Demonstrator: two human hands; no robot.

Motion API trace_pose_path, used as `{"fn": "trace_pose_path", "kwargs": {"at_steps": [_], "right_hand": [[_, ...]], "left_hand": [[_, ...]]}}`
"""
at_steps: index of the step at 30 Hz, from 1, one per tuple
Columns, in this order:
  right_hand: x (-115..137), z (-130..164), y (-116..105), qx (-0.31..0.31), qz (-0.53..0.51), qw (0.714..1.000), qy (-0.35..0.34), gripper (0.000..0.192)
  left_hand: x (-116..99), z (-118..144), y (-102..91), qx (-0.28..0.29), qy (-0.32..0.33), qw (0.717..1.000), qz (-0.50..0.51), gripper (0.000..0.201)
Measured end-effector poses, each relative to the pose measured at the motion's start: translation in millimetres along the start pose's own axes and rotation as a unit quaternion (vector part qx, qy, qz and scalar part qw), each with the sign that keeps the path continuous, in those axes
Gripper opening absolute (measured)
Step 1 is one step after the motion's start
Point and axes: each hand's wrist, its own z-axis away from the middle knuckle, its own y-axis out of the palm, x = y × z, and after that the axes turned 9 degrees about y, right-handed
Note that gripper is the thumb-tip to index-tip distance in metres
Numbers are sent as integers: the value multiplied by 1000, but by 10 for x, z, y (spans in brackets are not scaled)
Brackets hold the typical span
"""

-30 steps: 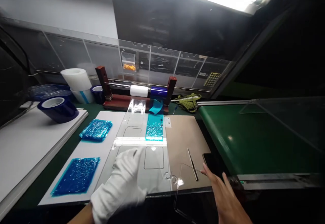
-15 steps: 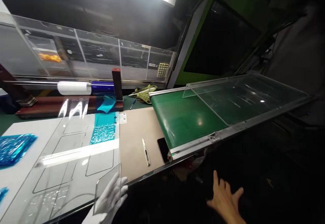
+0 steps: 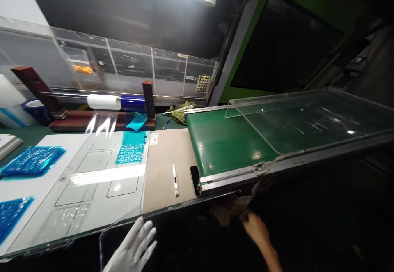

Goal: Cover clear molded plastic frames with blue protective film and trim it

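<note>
My left hand (image 3: 132, 245), in a white glove, is low in the view with its fingers stretched out. It holds a thin clear panel (image 3: 106, 237) with rounded corners at the bench's front edge; the thumb's grip is hard to see. My right hand (image 3: 257, 229) is bare and blurred, reaching toward a dim brownish bag-like thing (image 3: 226, 214) under the conveyor's near end. Its fingertips are lost in shadow. A utility knife (image 3: 175, 180) lies on the tan board (image 3: 160, 157), beside a dark phone (image 3: 195, 179) partly under the conveyor.
A green conveyor belt (image 3: 227, 136) with a clear cover (image 3: 314, 120) runs off to the right. Film rolls (image 3: 104, 102) sit on a wooden stand (image 3: 92, 120). Blue film-wrapped stacks (image 3: 33, 161) and a transparent sheet with outlines (image 3: 101, 190) lie on the left.
My right hand has moved left and inward beneath the conveyor, its fingers no longer plainly spread. My left hand has shifted slightly with the clear panel. The view has turned a little left.
</note>
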Motion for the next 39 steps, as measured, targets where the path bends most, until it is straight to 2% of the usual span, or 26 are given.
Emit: {"fn": "trace_pose_path", "kwargs": {"at_steps": [1,3,5,8,10,12,15,17,19,21,22,25,26,28,29,31,34,37,39], "right_hand": [[130,104,150,53,-6,998,-34,19],[517,235,417,135,-21,985,-101,17],[1046,251,607,167,-40,971,-166,20],[1930,124,749,122,-49,968,-212,24],[2433,17,789,71,-44,976,-199,25],[2790,-63,818,33,-40,983,-175,33],[3038,-123,864,8,-40,988,-150,36],[3056,-132,892,9,-47,987,-152,35],[2988,-108,905,27,-62,982,-175,34],[2846,-24,889,60,-84,971,-217,33],[2746,51,864,79,-97,962,-241,34],[2348,431,700,145,-136,930,-311,40],[2195,601,616,179,-154,913,-334,43],[1894,965,428,337,-228,837,-366,41],[1759,1141,339,378,-244,816,-362,41],[1541,1444,207,397,-269,796,-369,41],[1351,1708,172,359,-304,792,-390,49],[1290,1784,252,385,-309,766,-410,67],[1298,1799,293,394,-306,751,-432,70]], "left_hand": [[-16,26,26,6,14,1000,-1,99],[-94,89,101,14,36,999,-4,99],[-209,171,194,16,49,999,-7,94],[-335,332,267,33,72,997,-10,84],[-321,453,204,34,91,995,-13,84],[-236,568,62,9,106,994,-2,90],[-108,693,-123,-60,116,991,38,111],[-108,733,-110,-116,103,987,51,118],[-188,745,22,-172,79,982,6,109],[-309,743,209,-207,98,966,-120,104],[-373,743,300,-211,120,949,-201,104],[-553,762,512,-164,168,860,-452,111],[-609,773,565,-136,159,824,-527,114],[-715,788,666,-71,110,757,-640,120],[-762,789,720,-41,83,732,-676,123],[-839,773,836,4,44,701,-711,124],[-902,731,991,46,39,696,-716,122],[-913,713,1068,75,36,716,-693,120],[-908,724,1081,85,28,735,-672,119]]}}
